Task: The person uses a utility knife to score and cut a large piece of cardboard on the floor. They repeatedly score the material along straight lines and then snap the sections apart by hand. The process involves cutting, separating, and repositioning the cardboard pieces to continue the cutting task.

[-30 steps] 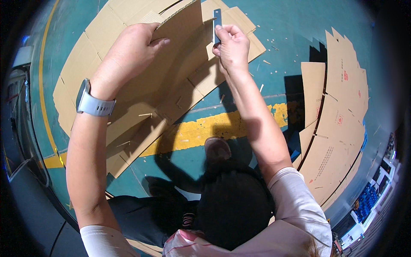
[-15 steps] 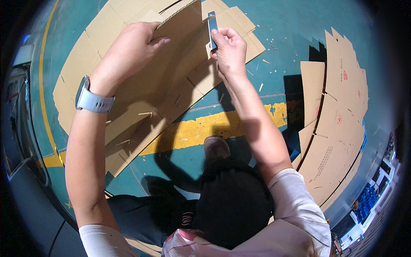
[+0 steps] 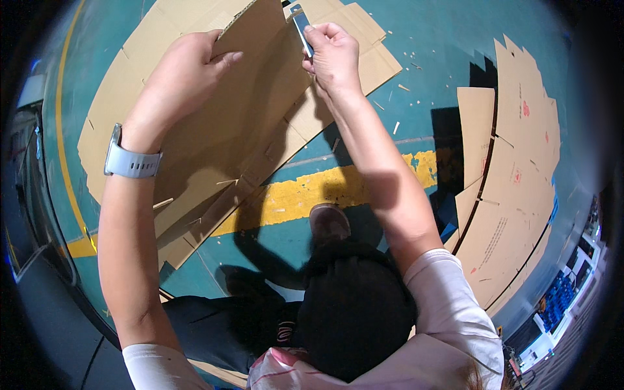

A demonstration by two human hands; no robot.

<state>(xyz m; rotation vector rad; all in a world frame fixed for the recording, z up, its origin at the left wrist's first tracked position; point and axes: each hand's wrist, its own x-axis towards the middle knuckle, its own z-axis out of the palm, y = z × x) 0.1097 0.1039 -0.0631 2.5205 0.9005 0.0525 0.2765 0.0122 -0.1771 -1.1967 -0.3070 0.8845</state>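
Observation:
My left hand (image 3: 185, 75), with a pale watch (image 3: 134, 161) on its wrist, pinches the upper edge of a brown cardboard sheet (image 3: 257, 84). The sheet is raised and tilted, its corrugated edge toward the top of the view. My right hand (image 3: 337, 55) is closed on a slim flat dark-blue and silver tool (image 3: 301, 29), held at the sheet's right edge. I cannot make out a blade on it. More flat cardboard (image 3: 114, 123) lies on the floor underneath, with small slots and loose strips.
On the right lies a stack of printed cardboard sheets (image 3: 513, 182). Cardboard scraps (image 3: 404, 87) litter the green floor (image 3: 416, 123). A yellow stripe (image 3: 312, 195) crosses the floor by my shoe (image 3: 329, 221). A dark machine or furniture edge (image 3: 39, 292) stands at the left.
Both hands have shifted slightly up and to the left. The tool and the raised sheet have moved with them, the tool now leaning more to the left.

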